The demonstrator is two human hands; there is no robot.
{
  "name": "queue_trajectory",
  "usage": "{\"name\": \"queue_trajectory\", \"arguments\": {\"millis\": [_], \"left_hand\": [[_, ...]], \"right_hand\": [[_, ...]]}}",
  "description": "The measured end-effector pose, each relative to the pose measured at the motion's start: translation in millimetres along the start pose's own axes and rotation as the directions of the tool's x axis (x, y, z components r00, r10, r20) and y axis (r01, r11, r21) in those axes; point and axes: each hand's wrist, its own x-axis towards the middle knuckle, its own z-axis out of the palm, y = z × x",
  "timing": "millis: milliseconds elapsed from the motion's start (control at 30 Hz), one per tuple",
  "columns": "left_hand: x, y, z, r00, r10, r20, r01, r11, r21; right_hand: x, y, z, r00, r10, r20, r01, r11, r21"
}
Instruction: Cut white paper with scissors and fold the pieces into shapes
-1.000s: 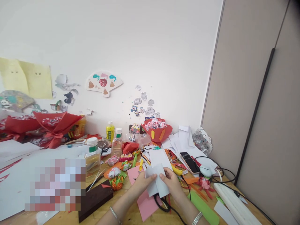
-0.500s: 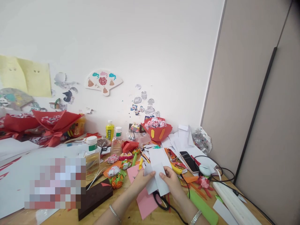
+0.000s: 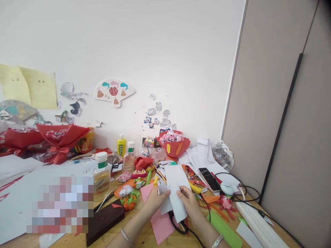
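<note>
Close together above the table, both hands are closed on white paper. My left hand (image 3: pixel 156 200) pinches a smaller, slightly curled white paper piece (image 3: pixel 166 207), thumb on top. The edge of a long white paper strip (image 3: pixel 177 177) overlaps it at the left thumb. My right hand (image 3: pixel 190 203) grips the right edge of that strip, thumb in front and fingers behind. Below the hands lie a pink paper sheet (image 3: pixel 163 225) and black-handled scissors (image 3: pixel 178 228), partly hidden by the paper. A yellow-handled tool (image 3: pixel 196 188) lies beside the right hand.
A dark brown box (image 3: pixel 106 220) and clear bottles (image 3: pixel 101 182) stand left. Paper flowers (image 3: pixel 129 202) lie near them. A red-wrapped bouquet (image 3: pixel 177 148) stands behind. Right are a phone (image 3: pixel 209 179), black cable (image 3: pixel 254 188), green paper (image 3: pixel 224 230) and a white bar (image 3: pixel 261 225).
The long paper strip has shifted slightly and its lower end hangs a little lower. Both hands keep their hold, with the right hand slightly higher on the strip.
</note>
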Motion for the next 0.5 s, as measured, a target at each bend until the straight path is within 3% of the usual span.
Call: {"name": "queue_trajectory", "arguments": {"millis": [200, 333, 500], "left_hand": [[0.5, 1.2, -0.7, 0.999, -0.016, 0.051, 0.015, 1.000, 0.027], [3.6, 1.2, -4.4, 0.999, 0.025, 0.048, -0.025, 1.000, -0.013], [-0.7, 4.2, -4.0, 0.987, 0.138, 0.085, -0.152, 0.967, 0.206]], "right_hand": [[0.4, 1.9, -3.8, 1.000, -0.016, -0.005, 0.016, 1.000, -0.022], [-0.6, -0.5, -5.0, 0.997, 0.019, 0.079, -0.016, 0.999, -0.036], [-3.6, 2.8, -0.2, 0.980, 0.010, 0.199, 0.018, 0.990, -0.138]]}}
